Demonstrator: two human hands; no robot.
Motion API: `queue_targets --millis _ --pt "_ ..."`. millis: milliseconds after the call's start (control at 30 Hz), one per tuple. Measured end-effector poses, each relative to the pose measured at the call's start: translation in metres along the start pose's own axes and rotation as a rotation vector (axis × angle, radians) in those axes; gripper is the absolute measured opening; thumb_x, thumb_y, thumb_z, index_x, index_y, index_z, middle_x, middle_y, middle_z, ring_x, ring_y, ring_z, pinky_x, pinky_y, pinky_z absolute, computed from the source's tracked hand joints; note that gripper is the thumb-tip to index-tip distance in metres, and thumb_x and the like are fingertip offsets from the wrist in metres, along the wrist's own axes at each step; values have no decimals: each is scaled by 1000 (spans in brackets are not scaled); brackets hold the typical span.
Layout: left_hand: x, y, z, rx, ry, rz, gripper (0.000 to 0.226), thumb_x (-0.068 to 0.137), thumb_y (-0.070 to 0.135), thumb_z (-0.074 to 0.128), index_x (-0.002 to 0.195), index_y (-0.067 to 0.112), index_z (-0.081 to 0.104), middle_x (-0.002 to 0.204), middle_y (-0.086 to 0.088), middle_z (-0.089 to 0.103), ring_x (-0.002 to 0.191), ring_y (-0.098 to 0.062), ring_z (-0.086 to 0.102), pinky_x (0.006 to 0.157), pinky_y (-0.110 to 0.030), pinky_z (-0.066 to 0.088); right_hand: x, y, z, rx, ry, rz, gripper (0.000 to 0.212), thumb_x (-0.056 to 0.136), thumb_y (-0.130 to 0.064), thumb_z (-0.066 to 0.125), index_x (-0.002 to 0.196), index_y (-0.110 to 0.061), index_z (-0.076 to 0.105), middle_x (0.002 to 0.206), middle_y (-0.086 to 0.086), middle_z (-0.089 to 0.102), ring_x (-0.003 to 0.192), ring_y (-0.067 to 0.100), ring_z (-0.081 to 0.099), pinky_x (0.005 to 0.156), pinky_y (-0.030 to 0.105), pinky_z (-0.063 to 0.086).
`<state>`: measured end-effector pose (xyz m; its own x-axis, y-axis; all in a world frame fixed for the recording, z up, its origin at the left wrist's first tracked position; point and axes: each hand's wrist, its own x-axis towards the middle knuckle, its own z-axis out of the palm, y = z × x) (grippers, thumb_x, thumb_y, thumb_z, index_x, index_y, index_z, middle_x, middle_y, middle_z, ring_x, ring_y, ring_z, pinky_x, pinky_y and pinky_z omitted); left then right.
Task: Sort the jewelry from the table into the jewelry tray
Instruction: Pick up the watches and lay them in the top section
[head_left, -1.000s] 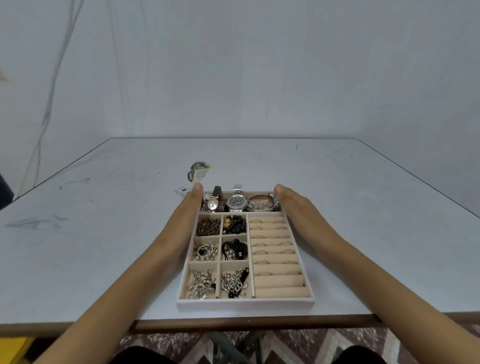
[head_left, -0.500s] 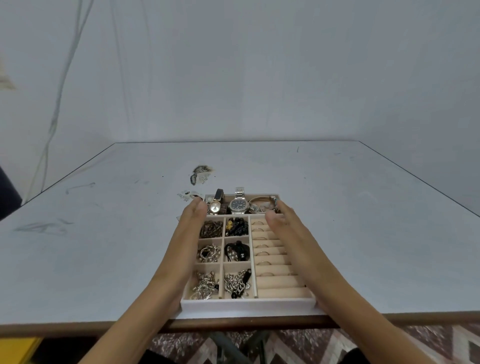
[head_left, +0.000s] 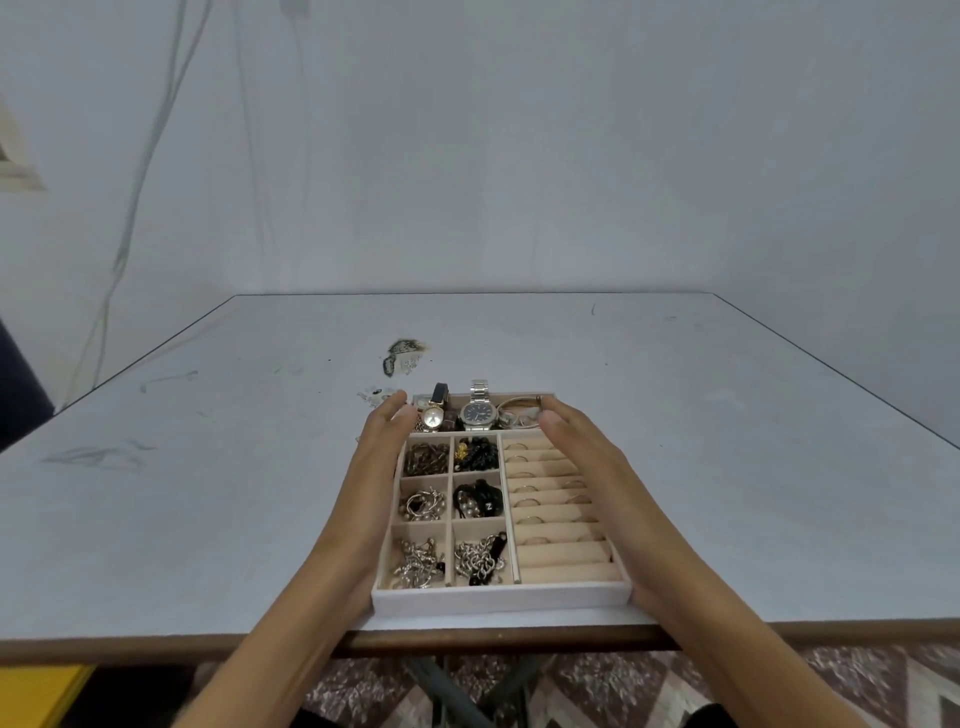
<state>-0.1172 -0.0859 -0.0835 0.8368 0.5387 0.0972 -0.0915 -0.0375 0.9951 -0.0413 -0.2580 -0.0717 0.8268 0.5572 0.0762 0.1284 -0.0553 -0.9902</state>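
Observation:
A beige jewelry tray sits at the near edge of the white table. Its far row holds a gold watch, a silver watch and bangles. Small compartments on the left hold chains, beads and earrings; the right side has ring rolls with several rings. My left hand lies flat along the tray's left wall, fingers straight. My right hand hovers over the ring rolls, fingers straight, tips near the bangles.
A small heap of silvery jewelry lies on the table just beyond my left fingertips. Farther back is a dark scuffed patch. The table's brown front edge runs right below the tray; patterned floor shows beneath.
The tray has slid toward the near table edge. My right hand moved from the tray's right side to above the ring rolls. My left hand stays along the left wall.

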Motion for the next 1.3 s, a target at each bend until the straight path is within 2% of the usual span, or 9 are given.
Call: queue_targets --millis 133,233,333,433,500,700,900,1000,1300 --pt "11 4 3 -20 -2 1 57 85 66 45 138 46 37 149 17 35 139 -5 30 109 -33 24 16 -9 -5 26 5 22 47 90 -57 44 136 -46 43 141 -26 37 124 -2 38 96 26 30" --pt "29 11 8 -47 -18 -15 63 82 72 45 139 49 35 151 17 33 139 -9 30 110 -40 27 39 4 -24 -55 -73 -6 25 95 -51 43 111 -38 57 142 -10 47 109 4 47 94 31 38" --pt "49 20 15 -55 -7 -41 54 92 63 37 143 44 31 149 15 35 135 -10 33 97 -36 30 59 2 -24 -8 -43 7 51 78 -72 51 114 -37 63 130 -4 60 115 19 57 102 43 42" --pt "73 23 19 -73 -41 -92 70 78 79 42 138 43 40 145 11 44 134 -19 41 107 -46 34 75 -5 -27 58 -7 14 60 71 -77 54 116 -38 62 123 -2 63 117 26 57 105 52 40" --pt "90 21 22 -98 -42 -82 85 65 86 45 138 43 41 147 9 42 136 -21 40 110 -53 31 89 -10 -31 47 2 12 57 73 -75 53 113 -36 64 116 -1 67 113 26 60 103 51 43" --pt "130 33 37 -127 10 -39 88 66 83 37 145 43 27 152 4 35 137 -23 38 111 -55 30 140 -15 -43 120 -11 15 54 82 -62 53 112 -19 64 91 4 69 81 22 67 79 39 55" --pt "164 30 47 -114 -3 -56 71 92 70 20 151 30 19 156 -3 29 142 -24 29 116 -51 21 182 -4 -49 123 25 -2 45 84 -60 52 105 -22 65 93 5 70 85 23 68 81 40 56" --pt "179 23 51 -114 -28 -75 72 93 66 14 150 23 25 153 -7 33 140 -26 33 113 -45 24 200 7 -53 117 40 7 48 79 -65 53 105 -27 67 96 3 70 92 24 67 92 44 53" --pt "211 8 55 -96 8 -58 69 92 67 8 150 32 23 156 -8 27 145 -27 23 115 -52 13 227 21 -54 151 36 22 53 83 -63 50 111 -21 65 96 5 71 92 24 68 85 42 56"
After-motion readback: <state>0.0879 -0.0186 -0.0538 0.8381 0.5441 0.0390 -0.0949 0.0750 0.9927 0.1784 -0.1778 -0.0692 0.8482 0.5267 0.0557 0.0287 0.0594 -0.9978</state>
